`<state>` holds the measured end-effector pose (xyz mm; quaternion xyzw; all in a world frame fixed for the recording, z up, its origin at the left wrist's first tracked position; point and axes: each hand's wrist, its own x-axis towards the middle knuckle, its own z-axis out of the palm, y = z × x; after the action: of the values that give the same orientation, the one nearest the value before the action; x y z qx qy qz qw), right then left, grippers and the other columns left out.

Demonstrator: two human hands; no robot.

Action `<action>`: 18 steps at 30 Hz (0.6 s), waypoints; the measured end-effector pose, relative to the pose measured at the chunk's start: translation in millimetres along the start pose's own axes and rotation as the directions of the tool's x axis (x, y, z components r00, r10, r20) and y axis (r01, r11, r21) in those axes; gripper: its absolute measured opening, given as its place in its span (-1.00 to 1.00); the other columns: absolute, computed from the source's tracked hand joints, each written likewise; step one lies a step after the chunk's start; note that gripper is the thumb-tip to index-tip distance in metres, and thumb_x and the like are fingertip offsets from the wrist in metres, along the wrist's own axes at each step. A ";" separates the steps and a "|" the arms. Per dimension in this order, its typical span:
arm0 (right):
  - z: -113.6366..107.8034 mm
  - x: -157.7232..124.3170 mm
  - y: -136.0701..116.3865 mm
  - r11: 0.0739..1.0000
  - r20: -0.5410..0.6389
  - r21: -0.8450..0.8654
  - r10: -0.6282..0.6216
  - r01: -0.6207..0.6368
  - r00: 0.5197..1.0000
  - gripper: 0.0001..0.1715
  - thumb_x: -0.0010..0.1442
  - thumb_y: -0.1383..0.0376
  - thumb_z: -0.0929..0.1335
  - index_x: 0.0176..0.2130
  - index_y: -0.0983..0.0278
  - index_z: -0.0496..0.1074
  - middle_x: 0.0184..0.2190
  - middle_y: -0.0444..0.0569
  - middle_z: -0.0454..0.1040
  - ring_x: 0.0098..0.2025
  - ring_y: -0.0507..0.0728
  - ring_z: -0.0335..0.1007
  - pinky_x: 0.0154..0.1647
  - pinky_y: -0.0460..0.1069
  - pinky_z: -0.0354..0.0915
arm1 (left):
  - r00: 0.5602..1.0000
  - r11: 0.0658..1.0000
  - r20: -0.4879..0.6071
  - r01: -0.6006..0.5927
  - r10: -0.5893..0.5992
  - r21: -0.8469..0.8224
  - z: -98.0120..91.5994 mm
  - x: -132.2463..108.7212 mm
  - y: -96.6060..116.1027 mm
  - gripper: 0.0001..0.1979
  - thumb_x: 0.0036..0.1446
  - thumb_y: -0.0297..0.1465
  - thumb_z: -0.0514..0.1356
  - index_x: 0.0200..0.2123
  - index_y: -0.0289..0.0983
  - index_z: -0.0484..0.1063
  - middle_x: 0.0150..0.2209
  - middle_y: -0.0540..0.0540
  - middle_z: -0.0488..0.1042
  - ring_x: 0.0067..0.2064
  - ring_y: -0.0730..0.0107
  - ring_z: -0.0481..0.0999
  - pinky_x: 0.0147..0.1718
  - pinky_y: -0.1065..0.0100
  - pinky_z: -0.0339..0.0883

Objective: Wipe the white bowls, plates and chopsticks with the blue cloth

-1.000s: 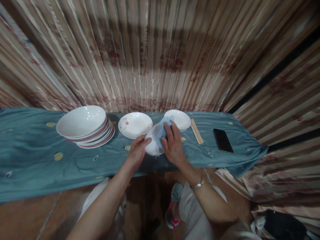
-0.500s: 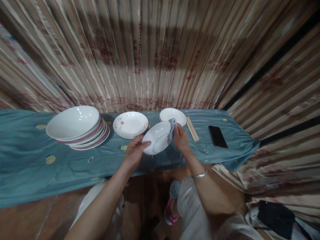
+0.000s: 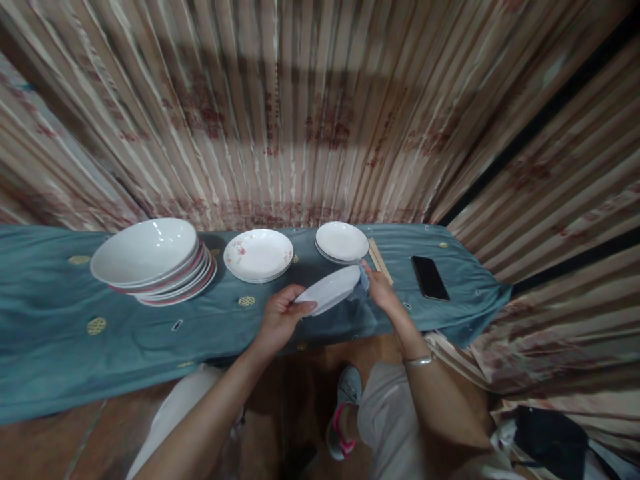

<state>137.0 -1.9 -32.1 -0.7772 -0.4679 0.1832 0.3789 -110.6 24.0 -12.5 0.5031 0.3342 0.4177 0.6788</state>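
Observation:
A white plate (image 3: 329, 291) is held tilted above the front part of the table. My left hand (image 3: 283, 313) grips its left rim, thumb on the upper face. At the opposite rim my right hand (image 3: 379, 285) is closed on a pale blue cloth (image 3: 364, 281), which is pressed against the plate's edge. Just behind stands a short stack of white plates (image 3: 343, 241). To its left lie flower-patterned plates (image 3: 259, 255), also stacked. The fingers under the held plate are partly hidden.
A tall stack of bowls and plates (image 3: 150, 257) with red rims stands on the left of the teal tablecloth (image 3: 210, 347). Chopsticks (image 3: 381, 261) and a black phone (image 3: 430, 277) lie to the right. A pleated curtain (image 3: 300, 120) hangs behind the table.
The held plate has tipped to a flatter, more edge-on angle and moved slightly right and nearer me. My right hand and the cloth have shifted right and down along its rim.

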 end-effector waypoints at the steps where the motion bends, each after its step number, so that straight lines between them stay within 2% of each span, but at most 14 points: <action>1: -3.0 -0.4 0.0 0.998 0.034 0.043 0.050 -0.052 0.998 -0.32 0.21 -0.15 0.12 -0.47 0.23 0.51 -0.70 -0.10 0.34 -0.49 0.13 0.38 -0.38 -0.04 0.25 | 1.000 0.999 0.006 -0.009 0.009 0.035 1.5 -1.7 -1.1 -0.85 -0.25 -0.41 0.42 -0.56 -0.26 0.51 -0.58 0.03 0.47 -0.52 0.46 0.38 -0.50 0.47 0.22; 4: -9.7 -3.4 -1.9 0.957 0.179 0.222 0.150 -0.189 0.972 -0.31 0.16 -0.18 0.18 -0.43 0.30 0.54 -0.58 -0.02 0.48 -0.43 0.15 0.44 -0.34 -0.01 0.31 | 0.999 0.990 0.023 -0.041 0.039 0.137 6.4 -6.6 -4.2 -0.88 -0.24 -0.43 0.41 -0.54 -0.23 0.54 -0.57 0.03 0.46 -0.51 0.43 0.38 -0.50 0.46 0.21; 7: -10.9 -6.0 -0.7 0.866 0.299 0.414 0.162 -0.280 0.941 -0.44 0.09 -0.10 0.28 -0.38 0.32 0.54 -0.50 0.00 0.54 -0.44 0.15 0.45 -0.35 0.00 0.34 | 0.991 0.968 0.044 -0.131 0.125 0.214 10.5 -10.5 -5.6 -0.90 -0.21 -0.46 0.40 -0.52 -0.19 0.57 -0.54 0.00 0.48 -0.48 0.38 0.41 -0.45 0.43 0.25; 9: -9.5 -5.8 3.5 0.837 0.307 0.462 0.161 -0.295 0.938 -0.54 0.01 -0.04 0.34 -0.40 0.30 0.53 -0.49 -0.02 0.54 -0.44 0.14 0.44 -0.36 -0.01 0.32 | 0.976 0.934 0.076 -0.219 0.206 0.283 11.8 -11.9 -6.2 -0.90 -0.18 -0.47 0.39 -0.51 -0.17 0.59 -0.51 -0.03 0.50 -0.43 0.33 0.44 -0.36 0.39 0.28; 11: -7.4 -4.0 9.6 0.847 0.284 0.460 0.142 -0.265 0.948 -0.59 -0.09 -0.02 0.39 -0.47 0.29 0.50 -0.51 -0.05 0.53 -0.43 0.12 0.41 -0.36 -0.03 0.29 | 0.953 0.880 0.137 -0.302 0.270 0.366 11.8 -12.5 -8.1 -0.91 -0.13 -0.48 0.37 -0.50 -0.17 0.59 -0.48 -0.07 0.52 -0.37 0.27 0.46 -0.26 0.33 0.30; 13: -5.6 -1.5 15.8 0.866 0.281 0.445 0.106 -0.227 0.954 -0.60 -0.16 -0.01 0.42 -0.53 0.29 0.48 -0.55 -0.08 0.50 -0.44 0.10 0.37 -0.35 -0.04 0.25 | 0.914 0.802 0.245 -0.401 0.323 0.442 10.9 -12.6 -12.0 -0.93 -0.06 -0.47 0.32 -0.45 -0.18 0.58 -0.45 -0.08 0.54 -0.33 0.24 0.48 -0.21 0.27 0.30; 16: -3.8 1.3 22.5 0.882 0.318 0.427 0.060 -0.199 0.946 -0.62 -0.20 0.02 0.44 -0.54 0.29 0.46 -0.58 -0.12 0.46 -0.45 0.07 0.33 -0.35 -0.06 0.21 | 0.812 0.631 0.432 -0.580 0.394 0.516 9.4 -12.9 -20.7 -0.91 0.10 -0.46 0.22 -0.36 -0.23 0.55 -0.40 -0.10 0.56 -0.28 0.25 0.49 -0.18 0.24 0.29; 18: -3.2 1.9 25.2 0.895 0.340 0.406 0.039 -0.184 0.940 -0.64 -0.18 0.05 0.43 -0.51 0.30 0.47 -0.58 -0.14 0.45 -0.47 0.05 0.29 -0.39 -0.07 0.17 | 0.752 0.513 0.518 -0.658 0.408 0.552 9.0 -13.2 -26.8 -0.86 0.17 -0.46 0.15 -0.33 -0.26 0.53 -0.37 -0.11 0.56 -0.26 0.27 0.48 -0.17 0.24 0.29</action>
<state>154.8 -8.5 -49.1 -0.6589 -0.4253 0.4288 0.4485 -102.2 4.6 -35.5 0.8620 0.1775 0.3584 0.3115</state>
